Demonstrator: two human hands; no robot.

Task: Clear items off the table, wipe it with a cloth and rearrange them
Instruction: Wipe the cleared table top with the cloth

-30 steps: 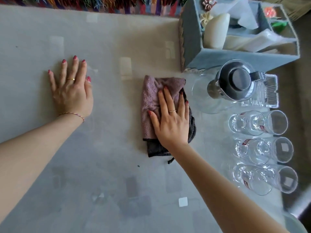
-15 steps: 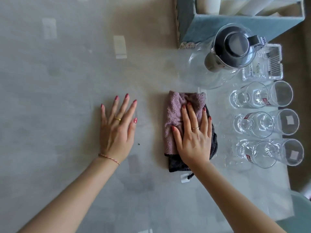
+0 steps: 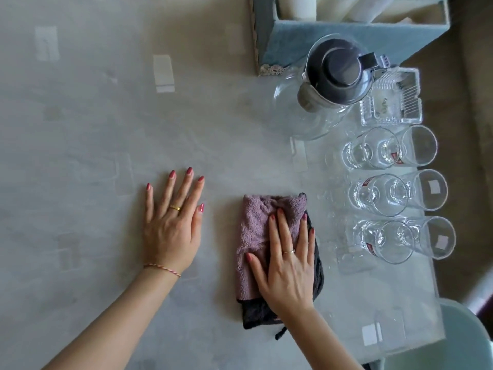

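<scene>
Wiping step: right hand (image 3: 286, 265), fingers flat, presses the folded cloth (image 3: 256, 231) on the desk (image 3: 93, 129); left hand (image 3: 172, 228) rests flat just beside it. Beyond, six glasses (image 3: 378, 193), then jug (image 3: 330, 84) and box (image 3: 333, 36). Next move likely needs unwiped areas covered.

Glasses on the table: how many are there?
6, in three pairs right of the cloth: far pair, middle pair, near pair. None seems hidden.
</scene>
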